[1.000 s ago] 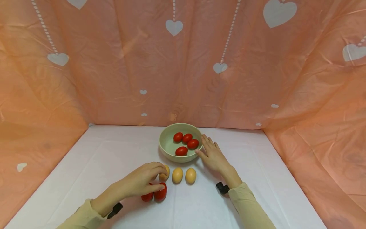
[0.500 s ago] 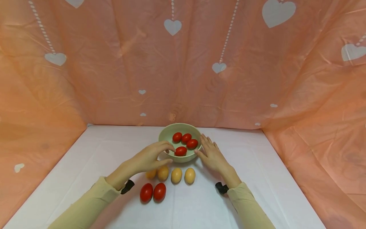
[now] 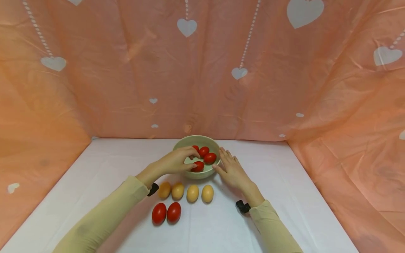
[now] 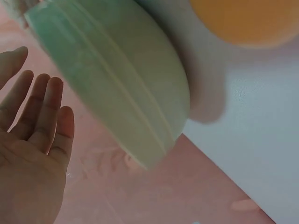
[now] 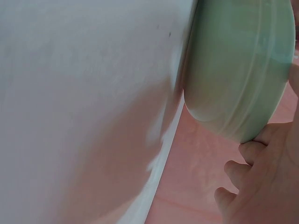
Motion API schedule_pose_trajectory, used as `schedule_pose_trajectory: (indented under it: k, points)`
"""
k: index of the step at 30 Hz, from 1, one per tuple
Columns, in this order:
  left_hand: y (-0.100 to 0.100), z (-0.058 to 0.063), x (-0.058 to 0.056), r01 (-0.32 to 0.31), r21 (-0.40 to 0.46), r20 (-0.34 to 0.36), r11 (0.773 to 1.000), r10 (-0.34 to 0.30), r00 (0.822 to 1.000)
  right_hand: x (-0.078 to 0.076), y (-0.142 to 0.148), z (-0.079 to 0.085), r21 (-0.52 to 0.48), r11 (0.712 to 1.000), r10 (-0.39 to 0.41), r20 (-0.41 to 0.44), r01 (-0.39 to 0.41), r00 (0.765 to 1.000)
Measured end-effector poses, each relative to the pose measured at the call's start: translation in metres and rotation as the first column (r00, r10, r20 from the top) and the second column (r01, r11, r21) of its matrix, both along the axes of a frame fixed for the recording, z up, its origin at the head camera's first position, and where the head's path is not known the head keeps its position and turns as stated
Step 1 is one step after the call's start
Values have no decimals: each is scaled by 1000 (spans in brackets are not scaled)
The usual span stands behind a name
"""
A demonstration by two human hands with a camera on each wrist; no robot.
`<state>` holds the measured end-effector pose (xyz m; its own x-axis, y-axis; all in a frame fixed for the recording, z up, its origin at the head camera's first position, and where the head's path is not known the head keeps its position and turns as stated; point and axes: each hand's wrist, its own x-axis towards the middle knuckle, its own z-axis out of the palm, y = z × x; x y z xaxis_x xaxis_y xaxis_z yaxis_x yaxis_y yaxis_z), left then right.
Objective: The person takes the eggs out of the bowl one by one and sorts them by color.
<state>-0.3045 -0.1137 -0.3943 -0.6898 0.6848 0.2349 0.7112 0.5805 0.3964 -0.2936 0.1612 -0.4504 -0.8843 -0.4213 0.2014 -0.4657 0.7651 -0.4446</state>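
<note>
Green bowl (image 3: 184, 144) holding red eggs (image 3: 210, 157), left hand (image 3: 175, 162) pinching one, right hand (image 3: 232, 170) spread against rim.

pale green bowl (image 3: 197, 174) upright on the white table, red egg-shaped pieces inside it, left hand (image 3: 177, 162) reaching over its near rim with fingers around one red egg (image 3: 199, 167), right hand (image 3: 232, 170) resting open against the bowl's right side
</note>
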Motion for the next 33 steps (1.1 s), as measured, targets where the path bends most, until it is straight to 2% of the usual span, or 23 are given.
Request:
schedule_pose_trajectory:
  k: [9,15,20,26,33]
  points:
    - [8,-6,-22,99,-125,62,987,-92,994,1,-1,1,-1,1000,-5,6,5,1000]
    - [12,-6,-30,124,-199,102,972,-105,989,1,0,1,9,1000,-6,-2,6,1000]
    - [14,-8,-35,132,-231,154,964,-98,983,0,0,1,17,1000,-5,-1,5,1000]
    - [17,-12,-37,174,-240,194,955,-128,973,0,0,1,16,1000,-2,3,2,1000]
    - [17,-13,-37,137,-236,204,962,-89,975,0,0,1,21,1000,-2,-1,2,1000]
